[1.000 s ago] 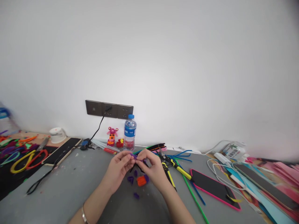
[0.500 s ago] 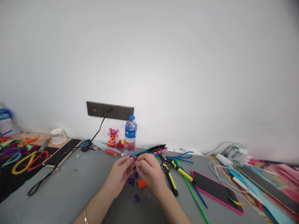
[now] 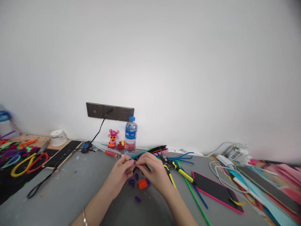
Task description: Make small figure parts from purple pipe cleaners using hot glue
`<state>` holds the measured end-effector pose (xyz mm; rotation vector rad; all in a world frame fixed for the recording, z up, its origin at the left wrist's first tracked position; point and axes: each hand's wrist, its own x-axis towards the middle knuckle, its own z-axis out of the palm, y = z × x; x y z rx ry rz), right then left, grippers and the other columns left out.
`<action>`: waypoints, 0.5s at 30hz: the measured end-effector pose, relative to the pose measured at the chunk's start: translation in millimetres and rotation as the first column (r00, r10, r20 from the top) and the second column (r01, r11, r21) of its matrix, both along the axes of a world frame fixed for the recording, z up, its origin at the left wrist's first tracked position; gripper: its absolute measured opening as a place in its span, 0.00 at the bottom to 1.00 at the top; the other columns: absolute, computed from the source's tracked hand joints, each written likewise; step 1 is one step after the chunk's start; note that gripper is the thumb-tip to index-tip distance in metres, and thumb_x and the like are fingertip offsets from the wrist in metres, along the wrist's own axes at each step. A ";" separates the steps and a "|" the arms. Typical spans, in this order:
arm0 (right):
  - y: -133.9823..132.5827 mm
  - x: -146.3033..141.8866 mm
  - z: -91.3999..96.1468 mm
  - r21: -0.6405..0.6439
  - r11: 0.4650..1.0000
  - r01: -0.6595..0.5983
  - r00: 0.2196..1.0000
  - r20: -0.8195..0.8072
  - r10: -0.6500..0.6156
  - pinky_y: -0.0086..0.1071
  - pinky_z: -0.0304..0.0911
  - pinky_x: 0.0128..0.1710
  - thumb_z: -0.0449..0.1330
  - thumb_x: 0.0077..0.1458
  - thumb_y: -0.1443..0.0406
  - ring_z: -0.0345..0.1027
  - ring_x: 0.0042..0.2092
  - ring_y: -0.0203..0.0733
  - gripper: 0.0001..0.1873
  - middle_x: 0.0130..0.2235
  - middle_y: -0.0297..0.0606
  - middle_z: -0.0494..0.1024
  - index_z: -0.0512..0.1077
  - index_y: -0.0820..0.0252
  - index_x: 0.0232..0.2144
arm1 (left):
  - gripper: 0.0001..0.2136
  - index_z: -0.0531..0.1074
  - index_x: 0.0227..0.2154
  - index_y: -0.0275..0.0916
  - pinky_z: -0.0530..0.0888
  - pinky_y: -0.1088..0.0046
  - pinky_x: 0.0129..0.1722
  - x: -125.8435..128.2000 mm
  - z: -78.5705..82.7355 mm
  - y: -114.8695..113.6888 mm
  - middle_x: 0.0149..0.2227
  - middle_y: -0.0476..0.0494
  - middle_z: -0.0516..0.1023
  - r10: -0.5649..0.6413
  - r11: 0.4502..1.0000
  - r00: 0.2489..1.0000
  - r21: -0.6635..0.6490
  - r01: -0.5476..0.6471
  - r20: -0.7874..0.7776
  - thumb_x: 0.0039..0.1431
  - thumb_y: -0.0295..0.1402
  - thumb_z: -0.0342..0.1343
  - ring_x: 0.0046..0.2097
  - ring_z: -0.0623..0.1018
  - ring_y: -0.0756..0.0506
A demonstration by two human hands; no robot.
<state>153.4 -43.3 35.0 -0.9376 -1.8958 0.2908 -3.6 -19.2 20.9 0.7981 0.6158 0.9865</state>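
Observation:
My left hand (image 3: 121, 176) and my right hand (image 3: 153, 172) meet above the grey table, thumbs and forefingers pinched on a small purple fuzzy piece (image 3: 134, 162). It looks like a bit of pipe cleaner, though the fingertips cover most of it. Below them on the table lie an orange fuzzy piece (image 3: 142, 184), a bent purple piece (image 3: 132, 182) and a loose purple bit (image 3: 137, 199). Just right of my right hand are pliers (image 3: 182, 174) with yellow and black handles, partly hidden by that hand.
A water bottle (image 3: 131, 135) stands behind my hands, beside a small pink and orange figure (image 3: 113, 139). Pipe cleaners (image 3: 196, 201) and a pink-edged phone (image 3: 217, 193) lie to the right. Leftward are another phone (image 3: 63, 153), scissors (image 3: 23, 164) and a white tub (image 3: 58, 137).
My right hand has turned slightly and shifted right at the wrist, covering more of the pliers and uncovering the orange piece. Both hands keep their pinch on the purple piece.

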 end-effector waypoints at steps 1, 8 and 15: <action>-0.5 0.7 1.6 -0.024 1.000 -0.005 1.000 -0.023 0.005 0.33 0.65 0.35 0.56 0.58 0.71 0.69 0.36 0.41 0.07 0.33 0.38 0.74 0.73 0.56 0.32 | 0.17 0.62 0.19 0.39 0.57 0.80 0.23 -0.4 -0.6 0.0 0.19 0.57 0.60 -0.010 1.000 1.000 0.026 0.010 -0.017 0.46 0.37 0.67 0.24 0.61 0.53; -3.2 14.1 13.2 -0.197 0.974 -0.115 0.992 -0.072 0.102 0.32 0.65 0.35 0.61 0.56 0.69 0.70 0.34 0.40 0.04 0.31 0.36 0.76 0.75 0.57 0.30 | 0.15 0.64 0.18 0.38 0.55 0.77 0.24 -4.9 -0.5 0.3 0.19 0.56 0.60 -0.081 0.974 0.972 0.188 0.124 -0.220 0.46 0.37 0.65 0.22 0.57 0.53; -8.9 18.9 15.8 -0.425 0.875 -0.231 0.973 -0.093 0.212 0.30 0.65 0.35 0.64 0.52 0.70 0.70 0.34 0.39 0.03 0.30 0.34 0.77 0.76 0.58 0.28 | 0.16 0.66 0.17 0.36 0.54 0.77 0.25 -12.1 2.5 1.7 0.19 0.54 0.62 -0.233 0.895 0.876 0.261 0.363 -0.422 0.43 0.40 0.67 0.24 0.60 0.52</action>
